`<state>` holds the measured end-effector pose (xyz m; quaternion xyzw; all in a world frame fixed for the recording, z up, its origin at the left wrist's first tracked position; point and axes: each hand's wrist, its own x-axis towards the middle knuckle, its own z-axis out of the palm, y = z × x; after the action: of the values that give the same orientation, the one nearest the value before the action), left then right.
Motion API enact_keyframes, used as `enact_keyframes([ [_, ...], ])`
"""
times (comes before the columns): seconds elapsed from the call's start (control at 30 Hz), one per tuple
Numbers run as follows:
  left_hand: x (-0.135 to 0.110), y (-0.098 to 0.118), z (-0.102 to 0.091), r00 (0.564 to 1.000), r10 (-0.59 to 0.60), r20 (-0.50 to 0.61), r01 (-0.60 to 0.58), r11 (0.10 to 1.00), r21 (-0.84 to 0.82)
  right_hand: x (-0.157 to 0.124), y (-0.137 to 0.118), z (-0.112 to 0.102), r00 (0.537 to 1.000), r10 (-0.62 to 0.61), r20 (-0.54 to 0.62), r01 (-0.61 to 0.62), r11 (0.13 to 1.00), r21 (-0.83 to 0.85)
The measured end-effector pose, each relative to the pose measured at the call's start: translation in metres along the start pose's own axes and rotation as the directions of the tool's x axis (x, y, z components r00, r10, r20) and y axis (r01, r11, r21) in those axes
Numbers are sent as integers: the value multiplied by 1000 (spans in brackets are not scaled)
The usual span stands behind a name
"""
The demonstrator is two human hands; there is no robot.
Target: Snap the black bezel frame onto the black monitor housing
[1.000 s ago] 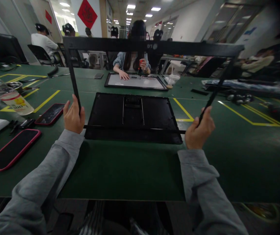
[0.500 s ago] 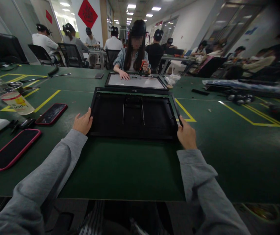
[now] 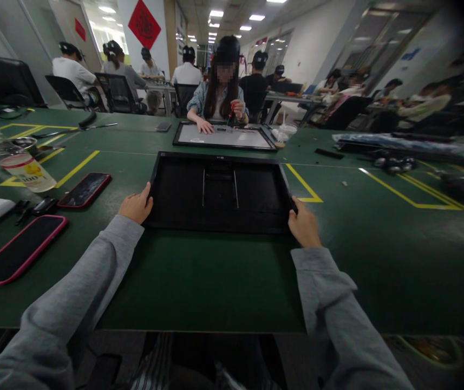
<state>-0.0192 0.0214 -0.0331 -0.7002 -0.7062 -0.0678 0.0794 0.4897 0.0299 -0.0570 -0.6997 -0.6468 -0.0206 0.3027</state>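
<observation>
A black monitor back shell (image 3: 220,189) lies flat on the green table (image 3: 199,281) in front of me, with a thin black bezel frame (image 3: 215,156) resting on its rim. My left hand (image 3: 136,206) grips the frame's near left corner, thumb on top. My right hand (image 3: 304,226) holds the near right corner, fingers curled round the edge. Both grey sleeves reach in from the bottom.
Two phones, one with a pink case (image 3: 18,249) and one red-edged (image 3: 84,189), lie on the left beside a plastic bottle (image 3: 23,165) and small tools (image 3: 37,206). Across the table a person works with a screwdriver on a white panel (image 3: 223,136). More people sit behind.
The bezel frame, held upright in the air a second ago, has come down flat onto the back shell. Both my hands have dropped with it to the near corners.
</observation>
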Motion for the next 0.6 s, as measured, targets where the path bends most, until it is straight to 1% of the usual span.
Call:
enact_keyframes([
  [0.13, -1, -2, 0, 999, -37, -20, 37, 999, -4, 0, 2, 4, 999, 0, -32, 2, 998, 57],
  [0.23, -1, -1, 1, 998, -49, -25, 48, 997, -67, 0, 1, 5, 1000, 24, -15, -23, 996, 87],
  [0.33, -1, -2, 2, 997, -72, 8, 73, 989, -131, -1, -2, 3, 999, 49, 2, -49, 994, 99],
  [0.43, 4, -9, 4, 995, -99, 30, 104, 969, -226, -2, -3, 3, 998, 66, 9, -66, 995, 73],
  [0.5, 8, -18, 6, 992, -110, 65, 126, 920, -372, -2, -3, 2, 997, 75, 17, -75, 996, 46],
  [0.53, 9, -22, 6, 990, -99, 96, 134, 865, -483, -2, -2, 2, 997, 75, 21, -75, 997, 32],
  [0.6, 11, -29, 5, 984, -71, 161, 164, 705, -690, -1, 0, 2, 997, 68, 24, -68, 998, 12],
])
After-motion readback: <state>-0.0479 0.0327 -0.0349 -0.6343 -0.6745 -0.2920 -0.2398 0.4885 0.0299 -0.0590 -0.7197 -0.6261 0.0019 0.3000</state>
